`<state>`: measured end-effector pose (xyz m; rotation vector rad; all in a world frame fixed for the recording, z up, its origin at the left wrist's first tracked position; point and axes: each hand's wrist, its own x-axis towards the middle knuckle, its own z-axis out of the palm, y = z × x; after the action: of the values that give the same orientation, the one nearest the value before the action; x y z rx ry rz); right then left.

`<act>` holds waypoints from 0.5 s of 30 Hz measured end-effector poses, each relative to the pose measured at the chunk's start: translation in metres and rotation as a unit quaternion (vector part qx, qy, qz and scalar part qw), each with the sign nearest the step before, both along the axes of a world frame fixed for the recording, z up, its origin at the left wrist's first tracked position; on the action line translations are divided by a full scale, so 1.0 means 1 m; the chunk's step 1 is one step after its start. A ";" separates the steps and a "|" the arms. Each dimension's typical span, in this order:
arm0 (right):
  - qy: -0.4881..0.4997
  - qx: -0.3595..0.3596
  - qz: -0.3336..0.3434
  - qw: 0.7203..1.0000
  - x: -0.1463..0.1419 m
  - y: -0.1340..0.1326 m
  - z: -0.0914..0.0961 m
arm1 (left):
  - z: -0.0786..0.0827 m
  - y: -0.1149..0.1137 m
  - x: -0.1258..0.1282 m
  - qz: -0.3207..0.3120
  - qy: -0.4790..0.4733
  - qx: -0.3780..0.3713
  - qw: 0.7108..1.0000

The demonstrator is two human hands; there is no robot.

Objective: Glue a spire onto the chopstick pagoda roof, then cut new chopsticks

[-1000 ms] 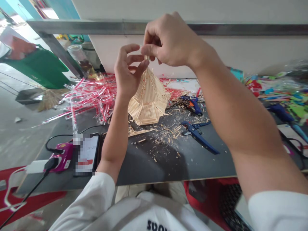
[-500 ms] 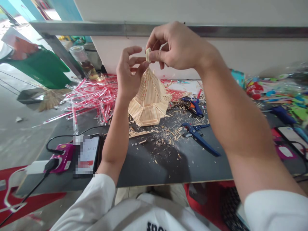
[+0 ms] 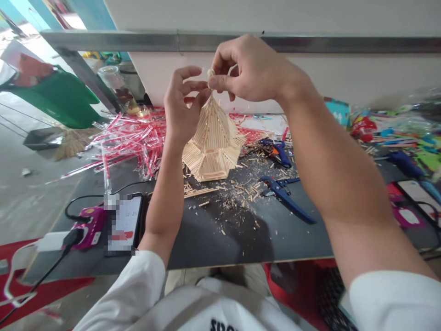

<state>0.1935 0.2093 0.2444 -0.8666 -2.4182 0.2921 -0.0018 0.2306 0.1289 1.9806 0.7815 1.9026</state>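
Note:
A pale tower-like model of thin wooden sticks (image 3: 213,133) stands on the dark table, with a flared lower tier and a pointed upper roof. At its peak is a small pale wooden piece (image 3: 211,72), mostly covered by fingers. My right hand (image 3: 244,69) pinches this piece between thumb and fingertips. From the left side, my left hand (image 3: 184,101) closes its thumb and a fingertip around the model's peak, just under the piece, with the index finger raised. Exactly where the piece meets the peak is hidden.
Cut stick bits and shavings litter the table (image 3: 213,243). Blue cutters (image 3: 287,200) and a blue glue gun (image 3: 280,151) lie to the right. Red-and-clear plastic wrappers (image 3: 138,138) pile up at left, near a phone (image 3: 126,223) and a purple power strip (image 3: 89,225).
My right hand has shifted slightly left and down with the small piece, and its thumb now covers more of it. My left hand and the model look almost unmoved.

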 end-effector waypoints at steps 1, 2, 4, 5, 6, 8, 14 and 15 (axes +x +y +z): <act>-0.002 0.001 -0.002 1.000 0.000 0.000 0.000 | 0.000 0.001 -0.001 0.000 0.005 -0.001 1.000; -0.005 0.001 -0.004 1.000 -0.001 0.000 0.000 | -0.001 0.002 -0.001 0.000 0.012 -0.001 1.000; -0.011 0.002 -0.009 1.000 -0.001 -0.002 0.000 | -0.001 0.003 -0.002 0.000 0.026 -0.004 1.000; -0.014 0.003 -0.011 1.000 -0.001 -0.002 0.000 | -0.001 0.003 -0.002 0.000 0.029 -0.005 1.000; -0.017 0.005 -0.013 1.000 -0.001 -0.003 0.000 | -0.001 0.003 -0.002 -0.001 0.031 -0.007 1.000; -0.018 0.005 -0.014 1.000 -0.001 -0.004 0.000 | -0.001 0.004 -0.003 -0.003 0.029 -0.009 1.000; -0.021 -0.001 -0.026 0.999 -0.001 -0.005 0.001 | -0.003 0.007 -0.006 -0.008 0.023 -0.010 1.000; -0.018 0.000 -0.027 0.999 -0.001 -0.005 0.001 | -0.002 0.007 -0.006 -0.010 0.020 -0.009 1.000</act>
<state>0.1921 0.2047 0.2457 -0.9433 -2.4237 0.2588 -0.0079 0.2375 0.1265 2.0144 0.7840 1.8425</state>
